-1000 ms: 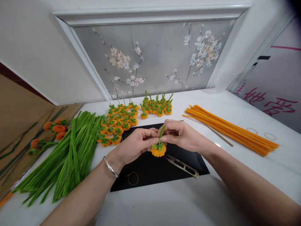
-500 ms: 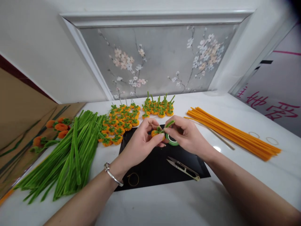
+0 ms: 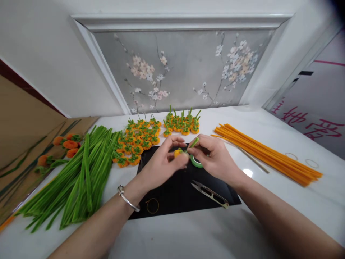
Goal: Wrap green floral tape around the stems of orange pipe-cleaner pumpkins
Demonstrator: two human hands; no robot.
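My left hand (image 3: 159, 164) is closed around a small orange pipe-cleaner pumpkin (image 3: 177, 153) with green on top, mostly hidden by the thumb and fingers. At its upper right, my right hand (image 3: 218, 155) pinches a green stem (image 3: 194, 142), whose fuzzy tip sticks up beyond the fingertips. Just under the right fingers lies a roll of green tape (image 3: 197, 165), partly covered. Both hands are above a black mat (image 3: 172, 194). On that mat, thread snips (image 3: 210, 194) rest in front of the right hand, near a thin ring (image 3: 152, 205).
Green pipe cleaners (image 3: 88, 176) are heaped at left, beside orange flowers (image 3: 70, 145). Several similar pumpkins (image 3: 145, 136) stand behind the mat, others with green stems (image 3: 185, 126) farther right. Orange pipe cleaners (image 3: 269, 154) and a thin stick (image 3: 254, 160) lie at right.
The pumpkin has turned a little within my left fingers, and the left thumb is blurred. The green stem in my right hand points more steeply upward.
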